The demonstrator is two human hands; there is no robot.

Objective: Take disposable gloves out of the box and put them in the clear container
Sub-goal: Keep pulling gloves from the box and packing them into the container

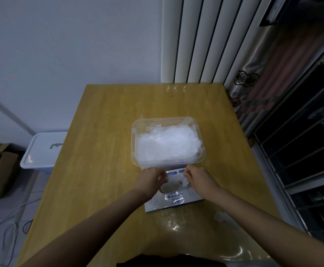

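One smooth wooden table (103, 141). Left hand (150, 180): fingers curled at the opening of one flat cardboard glove box (174, 202); grasp unclear. Right hand (197, 180) pinches crinkled white glove film (184, 183) there. Just beyond the box: one clear rounded-rectangle container (135, 139), heaped with translucent gloves (167, 145), count indeterminable.

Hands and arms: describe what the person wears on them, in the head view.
The left hand and right hand are bare: no gloves, rings or watch show. The left forearm and right forearm are uncovered, no sleeve in view. A dark garment shows at the bottom edge.
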